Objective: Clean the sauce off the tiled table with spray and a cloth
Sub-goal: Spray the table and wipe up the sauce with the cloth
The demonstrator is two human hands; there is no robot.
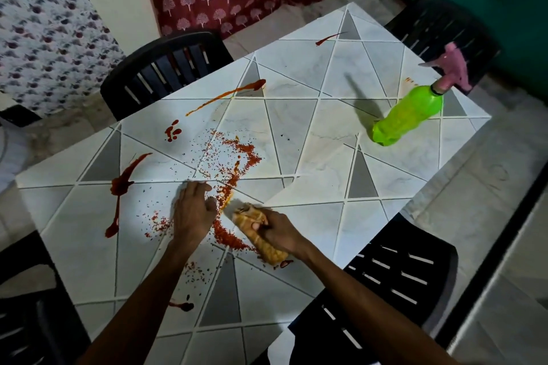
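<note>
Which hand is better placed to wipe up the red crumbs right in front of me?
Right. The right hand grips the cloth, which lies against the red crumbs; the left hand rests bare on the tiled table beside them.

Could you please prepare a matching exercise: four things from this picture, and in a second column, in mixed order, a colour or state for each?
Things: 1 spray bottle; 2 cloth; 3 left hand; 4 far chair.
Descriptions: a black; b gripped by the right hand; c green, pink trigger head; d touching the tiled table beside red crumbs.
Pairs: 1-c, 2-b, 3-d, 4-a.
</note>
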